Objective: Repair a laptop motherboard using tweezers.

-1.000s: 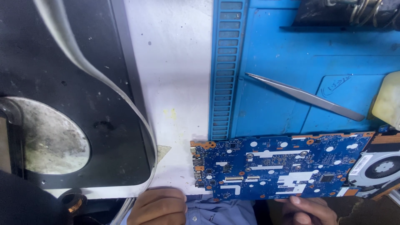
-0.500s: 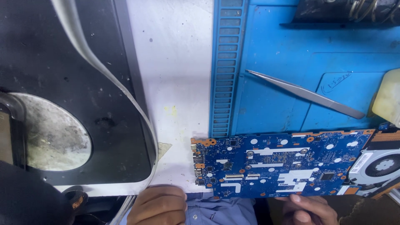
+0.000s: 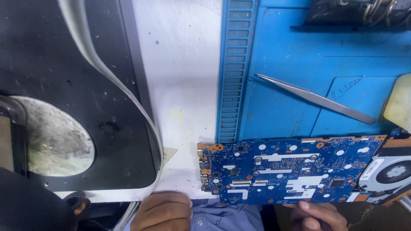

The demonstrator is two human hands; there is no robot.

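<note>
We look down on a white benchtop (image 3: pixel 188 77) with a blue ribbed work mat (image 3: pixel 299 55) covering its right side and a black dusty panel (image 3: pixel 64 85) with a round grimy opening on its left; a grey flat ribbon cable (image 3: pixel 107 72) curves down across that panel. Metal tweezers (image 3: pixel 314 99) lie slanted on the mat.

The blue circuit board (image 3: pixel 291 171) sits at the near edge (half over the mat, half over the bench), its long axis running left to right, connector ports facing left and the cooling fan (image 3: pixel 391 173) at its right end. Our right hand (image 3: pixel 319 216) grips its near edge, thumb on top. Our left hand (image 3: pixel 165 211) rests just beside the board's lower left corner, fingers curled; we cannot tell whether it holds anything.
</note>
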